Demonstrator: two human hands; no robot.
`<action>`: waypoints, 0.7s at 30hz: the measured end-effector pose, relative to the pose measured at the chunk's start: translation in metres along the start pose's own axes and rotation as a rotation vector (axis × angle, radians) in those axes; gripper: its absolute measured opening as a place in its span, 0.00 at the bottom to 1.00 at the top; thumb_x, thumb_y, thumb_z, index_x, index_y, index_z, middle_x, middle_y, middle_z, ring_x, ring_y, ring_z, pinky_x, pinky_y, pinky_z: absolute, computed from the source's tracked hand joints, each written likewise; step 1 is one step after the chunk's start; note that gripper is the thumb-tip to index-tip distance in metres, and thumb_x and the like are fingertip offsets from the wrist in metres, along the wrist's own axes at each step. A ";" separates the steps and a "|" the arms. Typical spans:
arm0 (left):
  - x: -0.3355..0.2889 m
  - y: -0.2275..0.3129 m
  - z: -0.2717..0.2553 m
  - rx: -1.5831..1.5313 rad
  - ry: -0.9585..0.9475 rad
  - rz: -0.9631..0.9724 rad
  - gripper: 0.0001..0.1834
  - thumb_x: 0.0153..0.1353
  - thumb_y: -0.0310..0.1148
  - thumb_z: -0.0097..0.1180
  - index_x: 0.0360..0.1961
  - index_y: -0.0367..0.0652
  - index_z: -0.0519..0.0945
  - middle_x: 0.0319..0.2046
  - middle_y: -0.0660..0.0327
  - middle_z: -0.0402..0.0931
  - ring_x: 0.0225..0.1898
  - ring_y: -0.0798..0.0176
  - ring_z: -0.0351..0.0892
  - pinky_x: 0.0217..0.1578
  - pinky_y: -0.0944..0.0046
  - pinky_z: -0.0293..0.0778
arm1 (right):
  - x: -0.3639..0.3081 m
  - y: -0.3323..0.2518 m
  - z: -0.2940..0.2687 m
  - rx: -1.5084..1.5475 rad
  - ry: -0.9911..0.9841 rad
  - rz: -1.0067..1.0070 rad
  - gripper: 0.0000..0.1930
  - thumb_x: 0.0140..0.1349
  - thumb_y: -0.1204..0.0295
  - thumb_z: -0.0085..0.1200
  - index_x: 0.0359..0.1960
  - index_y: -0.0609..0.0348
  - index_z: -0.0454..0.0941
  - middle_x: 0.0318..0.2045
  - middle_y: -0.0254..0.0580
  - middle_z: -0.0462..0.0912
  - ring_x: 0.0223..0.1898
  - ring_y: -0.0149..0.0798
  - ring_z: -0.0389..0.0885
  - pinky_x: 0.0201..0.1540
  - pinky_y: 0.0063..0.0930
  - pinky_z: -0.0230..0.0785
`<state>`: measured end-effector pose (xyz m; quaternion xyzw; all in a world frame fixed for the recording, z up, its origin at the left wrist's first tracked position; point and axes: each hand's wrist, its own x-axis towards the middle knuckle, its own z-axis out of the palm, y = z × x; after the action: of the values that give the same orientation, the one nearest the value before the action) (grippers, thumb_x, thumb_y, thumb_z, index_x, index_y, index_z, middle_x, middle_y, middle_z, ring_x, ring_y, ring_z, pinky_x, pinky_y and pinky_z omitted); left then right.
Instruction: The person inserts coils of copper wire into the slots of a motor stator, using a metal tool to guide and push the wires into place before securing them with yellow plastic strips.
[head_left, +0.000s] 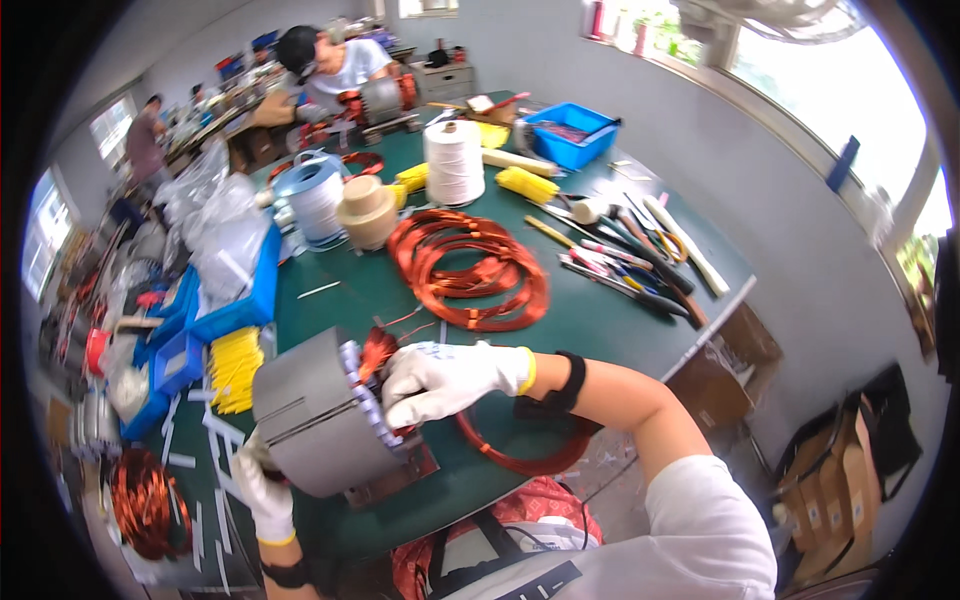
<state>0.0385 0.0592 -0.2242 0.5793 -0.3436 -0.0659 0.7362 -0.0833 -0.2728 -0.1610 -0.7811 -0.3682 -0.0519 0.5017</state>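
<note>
Two gloved hands are at the grey cylinder [320, 415], which lies on its side at eight o'clock of the view, above a small metal base [395, 478] on the green surface [595, 345]; the right grip [440, 382] is at about half past two from the cylinder's middle, with fingers bent together at its open end; whether they are clamped on the copper wires [378, 350] there, I cannot tell; the left grip [264, 490] touches the closed-looking side at seven o'clock, its fingers partly hidden, so its closing I also cannot tell.

For good work, I judge, the left side should steady the cylinder, while the right fingers press gently and evenly; the wires could be bent or scratched by a hard pull; the white liners [366, 402] along the rim should not be folded or pushed out; the loose copper loop [520, 465] at half past three is better kept away from the elbow; the hand tools [640, 265] lie at two o'clock, well apart.
</note>
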 end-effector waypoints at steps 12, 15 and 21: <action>0.006 0.011 0.029 0.134 0.082 0.122 0.37 0.77 0.55 0.45 0.17 0.36 0.78 0.20 0.58 0.74 0.27 0.57 0.70 0.49 0.51 0.70 | -0.016 0.015 -0.006 0.164 0.103 0.097 0.19 0.59 0.62 0.72 0.18 0.61 0.80 0.19 0.39 0.78 0.30 0.42 0.76 0.38 0.41 0.67; 0.012 0.002 0.033 0.001 0.167 0.135 0.36 0.80 0.47 0.39 0.13 0.38 0.73 0.15 0.60 0.68 0.21 0.60 0.64 0.46 0.53 0.70 | -0.017 0.020 -0.009 0.193 0.059 0.060 0.15 0.63 0.63 0.68 0.24 0.60 0.83 0.23 0.40 0.81 0.31 0.44 0.76 0.43 0.40 0.70; 0.011 0.010 0.030 0.296 0.194 0.170 0.35 0.81 0.45 0.40 0.14 0.38 0.72 0.11 0.62 0.67 0.23 0.62 0.69 0.46 0.56 0.74 | -0.025 -0.016 -0.003 -0.328 0.155 0.030 0.09 0.70 0.67 0.57 0.40 0.58 0.86 0.34 0.39 0.86 0.37 0.43 0.82 0.52 0.36 0.74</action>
<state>0.0264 0.0326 -0.2081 0.6538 -0.3245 0.1038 0.6757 -0.1109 -0.2849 -0.1586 -0.8515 -0.3033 -0.1638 0.3951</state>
